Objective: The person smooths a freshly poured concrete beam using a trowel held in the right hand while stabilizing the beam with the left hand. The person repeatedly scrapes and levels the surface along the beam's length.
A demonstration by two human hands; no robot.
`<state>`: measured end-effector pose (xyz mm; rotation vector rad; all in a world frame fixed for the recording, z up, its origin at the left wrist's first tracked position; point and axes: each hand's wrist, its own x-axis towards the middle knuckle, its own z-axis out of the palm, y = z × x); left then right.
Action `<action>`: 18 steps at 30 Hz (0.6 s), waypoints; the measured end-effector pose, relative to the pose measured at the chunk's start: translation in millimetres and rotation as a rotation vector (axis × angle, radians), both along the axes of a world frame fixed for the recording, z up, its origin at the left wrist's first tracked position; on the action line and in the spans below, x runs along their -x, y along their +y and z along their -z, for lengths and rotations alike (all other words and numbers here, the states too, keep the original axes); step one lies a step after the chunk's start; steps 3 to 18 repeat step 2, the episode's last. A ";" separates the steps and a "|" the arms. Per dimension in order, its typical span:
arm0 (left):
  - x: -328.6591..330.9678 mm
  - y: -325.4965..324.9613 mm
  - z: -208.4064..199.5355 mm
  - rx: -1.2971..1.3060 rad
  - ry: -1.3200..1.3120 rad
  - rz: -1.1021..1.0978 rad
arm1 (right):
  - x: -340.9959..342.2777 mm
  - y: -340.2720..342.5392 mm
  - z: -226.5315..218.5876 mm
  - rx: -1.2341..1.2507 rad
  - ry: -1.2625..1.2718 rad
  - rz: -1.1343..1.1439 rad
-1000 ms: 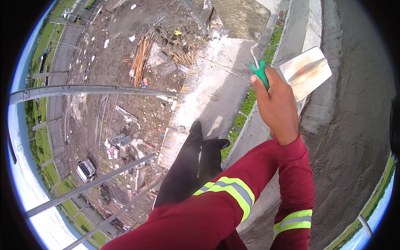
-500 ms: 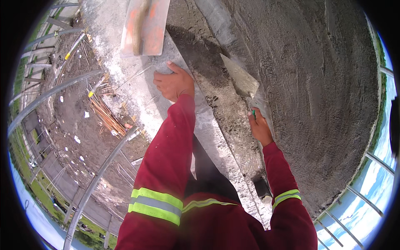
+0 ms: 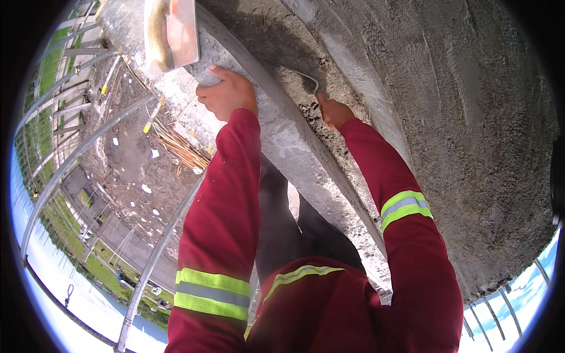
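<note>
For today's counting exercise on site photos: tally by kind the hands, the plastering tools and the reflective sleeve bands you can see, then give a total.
Hands: 2, the left hand and the right hand
Plastering tools: 2, the float and the trowel
Reflective sleeve bands: 2, the left band and the right band
Total: 6

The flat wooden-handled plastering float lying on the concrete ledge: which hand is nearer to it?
Left. The left hand grips the concrete ledge just below the flat wooden-handled plastering float; the right hand is farther right, at the wet mortar.
</note>
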<state>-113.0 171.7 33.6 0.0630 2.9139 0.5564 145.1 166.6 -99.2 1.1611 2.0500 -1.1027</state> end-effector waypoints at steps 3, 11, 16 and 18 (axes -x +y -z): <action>1.4 -1.1 0.4 0.002 -0.003 -0.006 | -16.9 -20.0 -2.5 0.028 -0.037 -0.014; 1.4 -1.1 0.4 0.002 -0.003 -0.006 | -16.9 -20.0 -2.5 0.028 -0.037 -0.014; 1.4 -1.1 0.4 0.002 -0.003 -0.006 | -16.9 -20.0 -2.5 0.028 -0.037 -0.014; 1.4 -1.1 0.4 0.002 -0.003 -0.006 | -16.9 -20.0 -2.5 0.028 -0.037 -0.014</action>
